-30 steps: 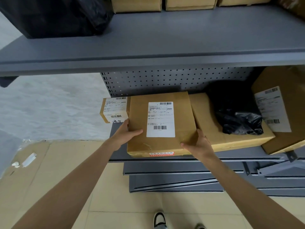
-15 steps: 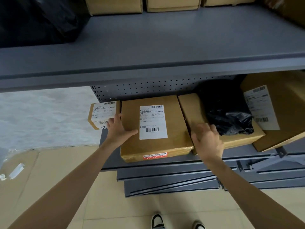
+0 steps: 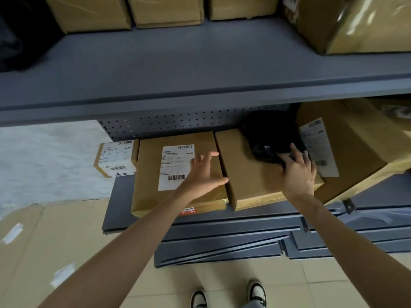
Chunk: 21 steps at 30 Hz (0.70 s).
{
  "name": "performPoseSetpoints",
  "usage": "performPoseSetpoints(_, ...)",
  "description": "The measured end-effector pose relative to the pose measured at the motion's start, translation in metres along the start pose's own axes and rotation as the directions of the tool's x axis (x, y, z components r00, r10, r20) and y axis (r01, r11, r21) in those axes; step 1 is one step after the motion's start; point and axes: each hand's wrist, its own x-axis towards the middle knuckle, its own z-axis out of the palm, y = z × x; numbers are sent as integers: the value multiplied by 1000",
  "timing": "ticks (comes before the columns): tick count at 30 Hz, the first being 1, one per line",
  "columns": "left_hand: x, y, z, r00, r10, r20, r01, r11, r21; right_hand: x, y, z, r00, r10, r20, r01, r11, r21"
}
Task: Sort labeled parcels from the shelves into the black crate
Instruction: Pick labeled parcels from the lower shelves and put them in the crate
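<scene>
On the lower grey shelf [image 3: 120, 210] lies a flat brown parcel with a white label [image 3: 155, 174]. My left hand [image 3: 205, 174] hovers over its right part, fingers spread, holding nothing. Right of it lies an unlabeled brown parcel [image 3: 244, 174] with a black plastic-wrapped parcel [image 3: 266, 138] on top. My right hand [image 3: 298, 170] reaches onto the black parcel's near edge; its fingers touch the plastic. A small labeled box [image 3: 115, 158] stands at the left, and a large tilted labeled box [image 3: 347, 147] at the right. The black crate is out of view.
The upper grey shelf [image 3: 200, 63] overhangs the lower one and carries several brown boxes [image 3: 169, 10] and a dark bag at the far left. Loose grey shelf panels [image 3: 222, 247] lie on the floor below. My shoes [image 3: 255, 292] stand on tile beside flattened cardboard [image 3: 44, 252].
Both hands let go of the labeled flat parcel, which stays on the shelf. My right hand moved right onto the black parcel; my left hand shifted right across the labeled parcel.
</scene>
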Motion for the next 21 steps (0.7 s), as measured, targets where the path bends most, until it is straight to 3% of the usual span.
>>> performPoseSetpoints(4,5,16,0,999,-39,-30,38,999,-30,15,0,-41,979,-79,-188,147,912,382)
performPoseSetpoints(8,16,32,-8,982,-176,-68,148,942,-301,24,-11,-87,972,-56,-229,198,721,664)
performPoseSetpoints(11,18,39,-17,950,-309,-38,236,795,-558,29,-15,-101,998,27,-56,31,563,826)
performPoseSetpoints(14,8,29,-24,964,-262,37,183,559,-809,27,-18,-97,980,85,181,-199,352,914)
performPoseSetpoints(16,-3,20,-30,969,-236,70,173,453,-875,26,-22,-91,954,79,289,-300,265,916)
performPoseSetpoints(18,-13,9,-37,967,-227,113,199,404,-893,28,-27,-82,924,49,379,-379,240,894)
performPoseSetpoints(21,-26,-6,-45,955,-278,105,221,428,-876,30,-37,-67,885,16,466,-455,242,857)
